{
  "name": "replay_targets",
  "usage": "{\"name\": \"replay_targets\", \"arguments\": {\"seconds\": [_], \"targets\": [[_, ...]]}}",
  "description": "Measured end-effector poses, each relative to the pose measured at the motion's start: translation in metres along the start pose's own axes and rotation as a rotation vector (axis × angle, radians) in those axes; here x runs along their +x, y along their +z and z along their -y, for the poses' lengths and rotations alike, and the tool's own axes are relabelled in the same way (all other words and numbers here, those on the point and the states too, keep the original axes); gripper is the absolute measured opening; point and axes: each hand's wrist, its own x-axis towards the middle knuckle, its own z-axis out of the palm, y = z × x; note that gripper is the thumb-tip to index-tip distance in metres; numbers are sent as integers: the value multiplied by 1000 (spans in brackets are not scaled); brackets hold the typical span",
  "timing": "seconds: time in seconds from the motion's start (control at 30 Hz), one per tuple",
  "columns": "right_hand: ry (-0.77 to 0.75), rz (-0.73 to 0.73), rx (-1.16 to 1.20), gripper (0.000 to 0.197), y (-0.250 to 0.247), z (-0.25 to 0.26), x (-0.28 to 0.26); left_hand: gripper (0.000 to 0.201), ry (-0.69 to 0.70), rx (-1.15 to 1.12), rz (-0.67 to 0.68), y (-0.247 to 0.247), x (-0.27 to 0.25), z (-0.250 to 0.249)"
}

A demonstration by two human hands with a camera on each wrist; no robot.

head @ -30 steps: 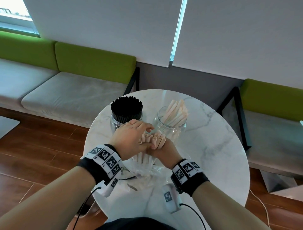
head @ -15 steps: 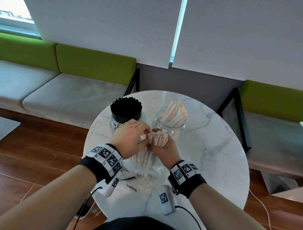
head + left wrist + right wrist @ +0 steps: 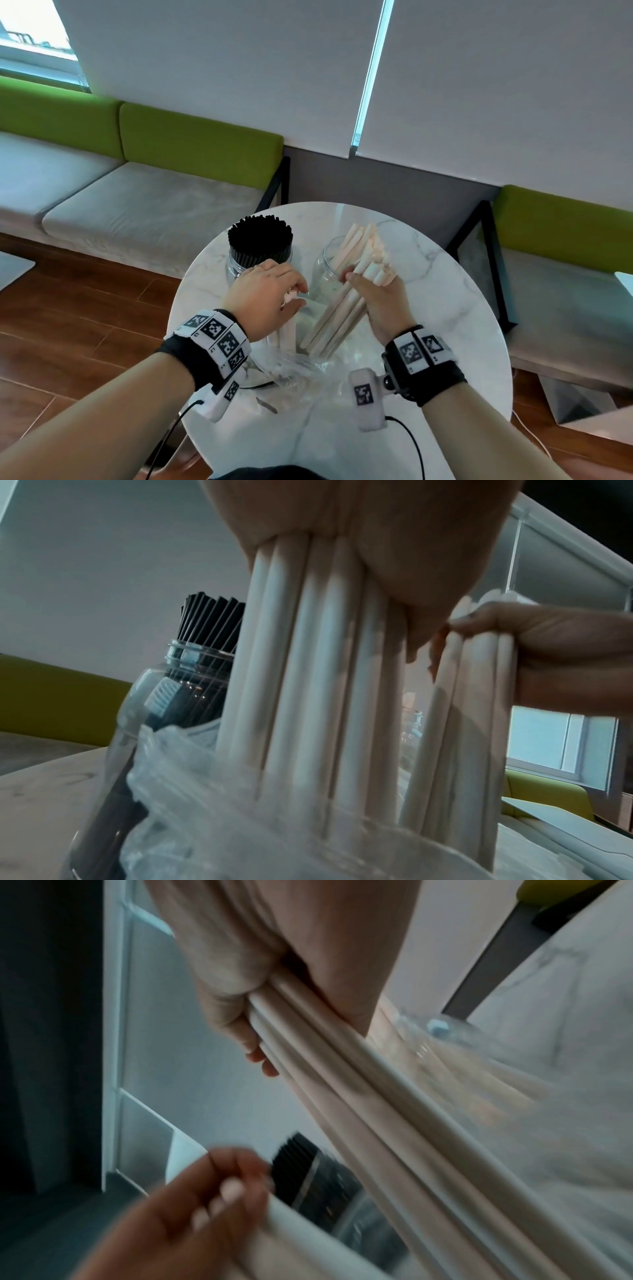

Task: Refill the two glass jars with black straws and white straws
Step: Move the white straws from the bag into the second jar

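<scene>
Two glass jars stand at the back of the round marble table (image 3: 445,301). The left jar (image 3: 239,265) is packed with black straws (image 3: 260,236). The right jar (image 3: 329,263) holds several white straws (image 3: 359,240). My right hand (image 3: 373,294) grips a bundle of white straws (image 3: 339,318), tilted with its tops by the right jar's mouth. My left hand (image 3: 270,298) grips a second, upright bundle of white straws (image 3: 308,669) whose lower ends sit in a clear plastic bag (image 3: 291,366).
A grey bench with green back cushions (image 3: 191,144) runs behind the table on the left, and another bench (image 3: 565,219) stands on the right. Wood floor (image 3: 68,308) surrounds the table. Cables (image 3: 411,442) trail off the table's near edge.
The single bundle held by both hands has split in two. My right hand has pulled its share up and to the right toward the white-straw jar; my left hand keeps the rest in the bag.
</scene>
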Motion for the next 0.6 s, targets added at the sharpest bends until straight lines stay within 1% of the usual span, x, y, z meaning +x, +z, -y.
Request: {"name": "replay_targets", "arguments": {"seconds": [0.07,0.2,0.27,0.33,0.4,0.43,0.47,0.5,0.53,0.6], "targets": [[-53,-22,70,9,-11,26,9,15,-11,-3,-7,1,1,1],[-223,-129,208,21,-23,79,27,16,-22,16,2,2,2,3],[-300,-162,191,26,-22,90,39,17,-22,26,3,2,3,2],[-318,-189,104,22,-14,85,53,17,-25,26,0,1,3,0],[-252,-221,41,11,-3,67,65,16,-31,24,-5,2,2,0],[-201,-228,20,9,1,55,71,15,-28,25,-12,2,2,0],[-154,-220,-9,13,5,43,75,14,-24,26,-21,2,2,0],[-127,-190,-60,20,8,33,78,14,-20,28,-31,3,1,0],[-124,-148,-151,29,9,24,81,14,-18,31,-36,3,1,0],[-175,-74,-401,45,7,14,83,14,-15,38,-38,4,2,0]]}}
